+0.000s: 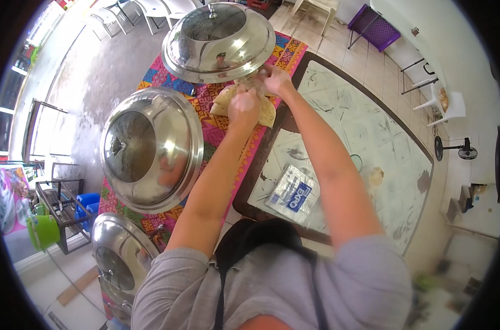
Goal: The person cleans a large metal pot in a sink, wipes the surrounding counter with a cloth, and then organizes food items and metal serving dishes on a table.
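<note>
My left hand (245, 103) is curled over a pale yellow patterned cloth (267, 113), which spreads out on both sides of the fist. Just to its right, my right hand (274, 80) has bent fingers beside the rim of a round steel chafing dish lid (256, 39). Something small and translucent shows between the two hands, too blurred to name. Whether the right fingers grip it cannot be told. The cloth lies on a bright pink patterned tablecloth (217, 132), near the edge of the table.
Another domed steel lid (173, 144) with a glass window stands left of my forearm, a third (124, 231) nearer my body. On the right, a worn white-topped table (336, 119) bears a pack of plastic bags (293, 194) and a green rubber band (358, 162). White plastic chairs (157, 12) stand beyond.
</note>
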The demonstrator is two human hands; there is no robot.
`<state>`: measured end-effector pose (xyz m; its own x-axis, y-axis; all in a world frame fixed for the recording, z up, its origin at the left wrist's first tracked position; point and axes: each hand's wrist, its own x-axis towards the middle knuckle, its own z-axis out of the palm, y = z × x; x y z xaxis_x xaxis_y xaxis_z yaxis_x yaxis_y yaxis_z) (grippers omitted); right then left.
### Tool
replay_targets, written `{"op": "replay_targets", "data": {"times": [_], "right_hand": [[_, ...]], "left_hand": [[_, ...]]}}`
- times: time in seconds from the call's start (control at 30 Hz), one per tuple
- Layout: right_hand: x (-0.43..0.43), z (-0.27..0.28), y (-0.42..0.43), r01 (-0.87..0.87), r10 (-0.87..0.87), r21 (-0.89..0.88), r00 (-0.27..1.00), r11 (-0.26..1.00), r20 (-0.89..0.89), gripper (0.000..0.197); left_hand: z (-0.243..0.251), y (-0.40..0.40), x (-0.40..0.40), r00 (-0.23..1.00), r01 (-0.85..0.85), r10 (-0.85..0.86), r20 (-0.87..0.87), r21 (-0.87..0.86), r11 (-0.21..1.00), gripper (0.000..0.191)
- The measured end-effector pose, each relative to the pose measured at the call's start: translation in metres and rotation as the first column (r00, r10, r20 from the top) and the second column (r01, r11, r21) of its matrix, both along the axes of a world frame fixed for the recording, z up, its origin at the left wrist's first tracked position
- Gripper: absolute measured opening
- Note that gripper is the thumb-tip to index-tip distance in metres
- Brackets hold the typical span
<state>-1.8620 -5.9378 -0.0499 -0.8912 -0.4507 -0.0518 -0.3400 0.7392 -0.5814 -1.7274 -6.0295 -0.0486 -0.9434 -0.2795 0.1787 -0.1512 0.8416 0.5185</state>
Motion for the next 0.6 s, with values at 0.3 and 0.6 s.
{"op": "replay_targets", "data": {"times": [0.3, 0.6], "right_hand": [[0.028, -0.001, 0.049, 0.091, -0.013, -0.589, 0.991, 0.803, 0.135, 0.033], [0.048, -0.009, 0.053, -0.374, 0.255, -0.313, 0.897, 0.873, -0.361, 0.023]], "left_hand": [[0.006, 0.006, 0.057, 0.908, -0.018, 0.092, -0.409, 0.18, 0.983, 0.027], [0.022, 0.021, 0.066, 0.859, -0.137, 0.303, -0.414, 0.384, 0.913, 0.025]]}}
